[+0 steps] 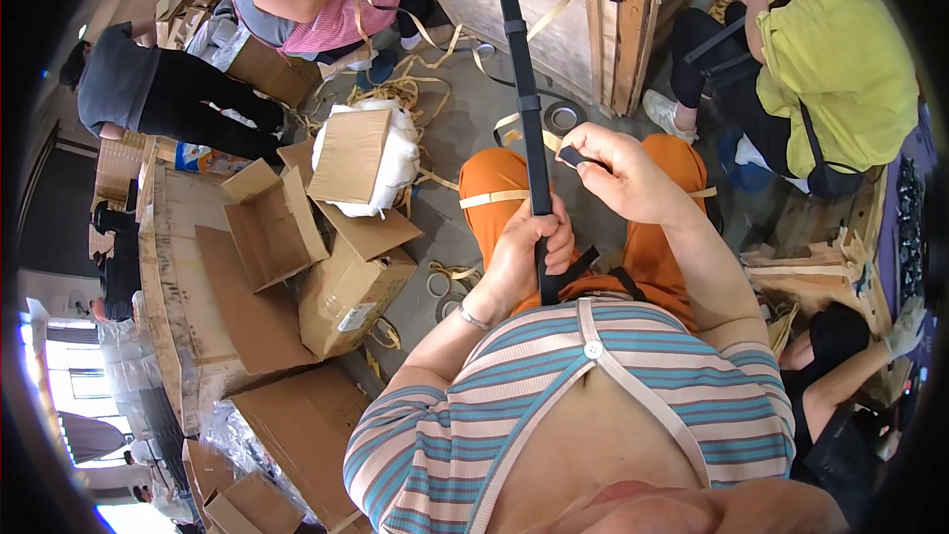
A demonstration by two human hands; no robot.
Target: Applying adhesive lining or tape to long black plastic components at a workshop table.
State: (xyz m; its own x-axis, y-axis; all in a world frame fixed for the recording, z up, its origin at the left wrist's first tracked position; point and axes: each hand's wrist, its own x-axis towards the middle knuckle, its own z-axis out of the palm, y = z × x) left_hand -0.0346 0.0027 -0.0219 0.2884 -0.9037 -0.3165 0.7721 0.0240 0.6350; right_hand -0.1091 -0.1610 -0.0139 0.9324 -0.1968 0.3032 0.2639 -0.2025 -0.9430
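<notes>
Upright in front of me stands a long, flat black bar [525, 69], strap-like, with darker bands across it. The fingers of my left hand [539, 245] are wrapped round its lower part, close to my shirt. My right hand [629, 176] is just right of the bar, pinching a small black piece [570, 155] between thumb and fingers. Whether that piece joins the bar, I cannot tell. A tan strip [508, 129] loops beside the bar near the right fingertips. Another tan strip [491, 199] lies across my orange trouser leg.
Open cardboard boxes [267, 227] and a white bundle topped with cardboard [351, 153] stand on the left. Tan strips [427, 89] and tape rolls [564, 117] litter the floor. A wooden crate [554, 15] rises ahead. Co-workers sit ahead left and right [825, 69].
</notes>
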